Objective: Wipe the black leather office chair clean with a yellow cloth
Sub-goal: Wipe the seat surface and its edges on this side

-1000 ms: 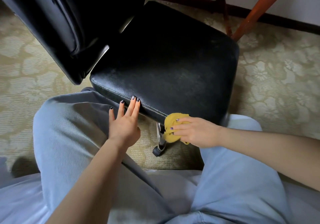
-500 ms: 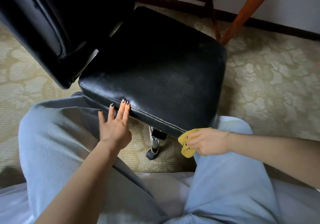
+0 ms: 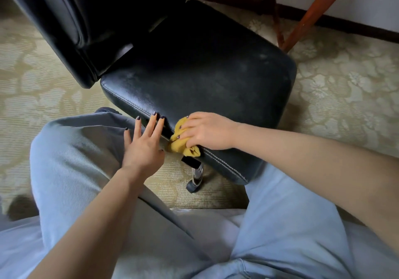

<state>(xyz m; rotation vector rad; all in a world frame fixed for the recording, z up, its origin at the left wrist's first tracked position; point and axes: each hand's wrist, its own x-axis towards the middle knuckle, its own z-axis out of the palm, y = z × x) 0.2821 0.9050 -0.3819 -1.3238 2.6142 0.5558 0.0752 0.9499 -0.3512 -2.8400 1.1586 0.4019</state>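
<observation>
The black leather office chair [image 3: 205,75] stands before me, its seat dusty and its backrest rising at the upper left. My right hand [image 3: 207,130] grips a bunched yellow cloth [image 3: 181,143] against the seat's near front edge. My left hand [image 3: 143,144] lies flat with straight fingers, fingertips touching the same edge just left of the cloth. The two hands sit almost side by side.
My knees in grey-blue trousers [image 3: 71,149] flank the chair's near edge. A chrome chair leg with a black caster [image 3: 195,179] shows under the seat. Patterned beige carpet [image 3: 345,88] surrounds the chair. Wooden furniture legs [image 3: 302,23] stand at the back right.
My right hand has carried the cloth from below the seat's right corner up and left onto the front edge, beside my left hand. The left hand stays on the edge.
</observation>
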